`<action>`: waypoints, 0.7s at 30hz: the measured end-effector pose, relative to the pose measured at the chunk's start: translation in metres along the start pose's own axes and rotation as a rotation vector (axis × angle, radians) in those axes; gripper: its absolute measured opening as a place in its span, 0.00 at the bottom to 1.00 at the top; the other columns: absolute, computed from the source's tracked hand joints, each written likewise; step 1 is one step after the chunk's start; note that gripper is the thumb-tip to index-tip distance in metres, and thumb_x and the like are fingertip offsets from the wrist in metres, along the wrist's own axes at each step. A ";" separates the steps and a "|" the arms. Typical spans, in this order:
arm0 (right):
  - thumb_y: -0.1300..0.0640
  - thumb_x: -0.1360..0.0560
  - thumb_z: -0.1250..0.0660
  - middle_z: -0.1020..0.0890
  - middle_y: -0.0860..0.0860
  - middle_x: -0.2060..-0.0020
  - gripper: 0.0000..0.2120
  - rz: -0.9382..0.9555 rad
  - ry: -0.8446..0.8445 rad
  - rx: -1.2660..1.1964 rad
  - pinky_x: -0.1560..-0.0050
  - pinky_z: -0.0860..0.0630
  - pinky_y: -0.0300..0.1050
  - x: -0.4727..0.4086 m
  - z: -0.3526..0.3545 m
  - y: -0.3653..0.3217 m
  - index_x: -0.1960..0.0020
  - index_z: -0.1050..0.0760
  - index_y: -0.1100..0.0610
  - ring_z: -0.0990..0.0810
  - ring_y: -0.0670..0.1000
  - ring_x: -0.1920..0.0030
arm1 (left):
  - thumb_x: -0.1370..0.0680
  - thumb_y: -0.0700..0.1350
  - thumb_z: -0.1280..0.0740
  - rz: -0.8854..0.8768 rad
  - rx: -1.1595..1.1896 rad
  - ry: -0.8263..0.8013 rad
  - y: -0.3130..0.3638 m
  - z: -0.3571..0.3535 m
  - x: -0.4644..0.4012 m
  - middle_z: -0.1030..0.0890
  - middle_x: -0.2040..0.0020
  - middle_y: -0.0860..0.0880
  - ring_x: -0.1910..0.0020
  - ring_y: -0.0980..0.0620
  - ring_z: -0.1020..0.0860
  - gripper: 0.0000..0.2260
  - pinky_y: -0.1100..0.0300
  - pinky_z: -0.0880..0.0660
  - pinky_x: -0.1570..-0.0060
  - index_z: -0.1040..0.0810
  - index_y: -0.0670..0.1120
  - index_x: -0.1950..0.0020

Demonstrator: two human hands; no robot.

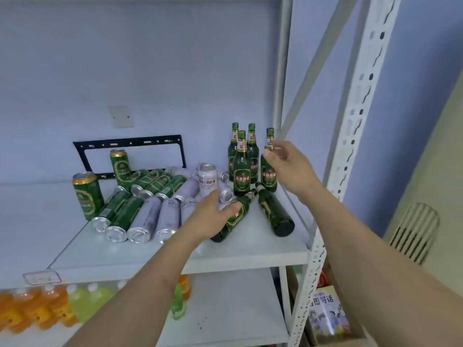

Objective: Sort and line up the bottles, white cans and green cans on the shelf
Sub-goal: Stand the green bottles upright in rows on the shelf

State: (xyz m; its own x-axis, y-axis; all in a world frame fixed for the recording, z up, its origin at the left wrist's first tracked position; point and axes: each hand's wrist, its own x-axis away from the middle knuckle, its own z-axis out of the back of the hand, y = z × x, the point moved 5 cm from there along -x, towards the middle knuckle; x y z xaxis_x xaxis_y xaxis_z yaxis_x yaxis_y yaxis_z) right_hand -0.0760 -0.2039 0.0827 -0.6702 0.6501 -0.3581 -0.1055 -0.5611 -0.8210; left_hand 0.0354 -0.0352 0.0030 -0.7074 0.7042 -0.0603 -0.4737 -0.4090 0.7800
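Several green glass bottles (242, 171) stand in a cluster at the back right of the white shelf (250, 254). Two more bottles lie on their sides in front: one (240, 209) under my left hand, another (274, 211) to its right. My left hand (209, 216) lies across the first lying bottle, thumb on the glass, fingers stretched toward the cans. My right hand (288, 164) hovers with fingers apart beside the neck of the rightmost standing bottle (269, 171). One white can (207, 179) stands upright; other white cans (145, 219) and green cans (125, 214) lie mixed. Two green cans (87, 194) stand at left.
A black metal bracket (132, 142) leans on the back wall. The slotted shelf upright (350, 121) stands just right of my right arm. Orange and green drink bottles (50, 304) fill the shelf below; a box of booklets (325, 314) sits on the floor at right.
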 end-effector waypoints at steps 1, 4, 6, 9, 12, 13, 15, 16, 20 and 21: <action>0.42 0.21 0.38 0.24 0.51 0.36 0.26 -0.074 -0.028 0.038 0.39 0.29 0.46 -0.004 -0.010 0.017 0.26 0.35 0.52 0.25 0.52 0.37 | 0.21 0.56 0.34 -0.001 -0.021 -0.013 -0.005 -0.007 -0.009 0.32 0.25 0.46 0.28 0.47 0.35 0.30 0.59 0.37 0.35 0.37 0.46 0.24; 0.41 0.20 0.39 0.27 0.54 0.30 0.28 -0.259 -0.099 0.184 0.34 0.32 0.50 -0.018 -0.039 0.077 0.25 0.36 0.54 0.28 0.56 0.32 | 0.22 0.55 0.33 0.054 -0.139 -0.086 -0.036 -0.031 -0.050 0.25 0.32 0.46 0.34 0.46 0.28 0.25 0.59 0.33 0.38 0.31 0.47 0.28; 0.41 0.20 0.40 0.29 0.55 0.29 0.29 -0.348 -0.127 0.225 0.34 0.34 0.49 -0.029 -0.054 0.108 0.25 0.37 0.55 0.30 0.57 0.30 | 0.25 0.60 0.32 0.095 -0.189 -0.138 -0.050 -0.046 -0.076 0.23 0.36 0.48 0.38 0.46 0.25 0.25 0.57 0.29 0.39 0.29 0.49 0.32; 0.37 0.21 0.43 0.32 0.57 0.27 0.34 -0.479 -0.199 0.365 0.32 0.35 0.52 -0.047 -0.072 0.146 0.24 0.40 0.58 0.32 0.60 0.29 | 0.34 0.70 0.38 0.135 -0.289 -0.194 -0.090 -0.073 -0.123 0.23 0.38 0.47 0.43 0.45 0.23 0.34 0.47 0.25 0.41 0.29 0.50 0.36; 0.33 0.22 0.46 0.30 0.59 0.29 0.37 -0.575 -0.252 0.437 0.34 0.33 0.53 -0.058 -0.088 0.179 0.24 0.40 0.59 0.31 0.61 0.31 | 0.28 0.63 0.34 0.159 -0.339 -0.250 -0.089 -0.074 -0.131 0.25 0.38 0.44 0.42 0.42 0.24 0.32 0.49 0.25 0.41 0.32 0.44 0.32; 0.32 0.22 0.46 0.29 0.59 0.29 0.38 -0.599 -0.255 0.449 0.35 0.33 0.54 -0.061 -0.092 0.185 0.25 0.41 0.60 0.30 0.61 0.31 | 0.26 0.61 0.33 0.175 -0.354 -0.269 -0.089 -0.073 -0.131 0.25 0.37 0.43 0.41 0.43 0.24 0.31 0.52 0.26 0.41 0.33 0.42 0.31; 0.30 0.24 0.46 0.27 0.59 0.32 0.41 -0.646 -0.259 0.491 0.36 0.31 0.54 -0.063 -0.096 0.195 0.25 0.42 0.60 0.28 0.61 0.33 | 0.27 0.59 0.29 0.249 -0.330 -0.316 -0.095 -0.074 -0.136 0.25 0.36 0.43 0.40 0.45 0.25 0.34 0.56 0.27 0.43 0.34 0.41 0.30; 0.29 0.26 0.45 0.26 0.59 0.33 0.42 -0.667 -0.258 0.513 0.37 0.30 0.55 -0.065 -0.097 0.199 0.25 0.42 0.60 0.27 0.61 0.35 | 0.28 0.59 0.27 0.292 -0.298 -0.339 -0.098 -0.075 -0.138 0.25 0.36 0.44 0.40 0.45 0.25 0.35 0.57 0.28 0.44 0.35 0.42 0.30; 0.27 0.31 0.37 0.24 0.58 0.37 0.47 -0.726 -0.285 0.571 0.41 0.25 0.54 -0.068 -0.095 0.206 0.26 0.40 0.59 0.24 0.60 0.39 | 0.33 0.59 0.23 0.384 -0.196 -0.350 -0.100 -0.080 -0.135 0.25 0.38 0.45 0.43 0.47 0.25 0.40 0.56 0.27 0.45 0.34 0.42 0.29; 0.29 0.32 0.34 0.23 0.57 0.41 0.45 -0.736 -0.287 0.554 0.44 0.24 0.53 -0.068 -0.095 0.207 0.28 0.37 0.60 0.23 0.59 0.43 | 0.34 0.58 0.23 0.394 -0.169 -0.331 -0.099 -0.081 -0.131 0.25 0.40 0.45 0.45 0.47 0.24 0.39 0.57 0.27 0.48 0.33 0.42 0.30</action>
State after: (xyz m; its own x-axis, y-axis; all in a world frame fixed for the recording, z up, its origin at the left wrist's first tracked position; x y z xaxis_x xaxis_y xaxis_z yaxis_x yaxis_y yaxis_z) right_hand 0.0173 -0.3154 -0.1050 -0.4435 0.8270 0.3455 -0.8539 -0.2727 -0.4433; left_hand 0.1329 -0.1342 -0.1172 -0.6581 0.6130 0.4373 -0.3029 -0.7472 0.5915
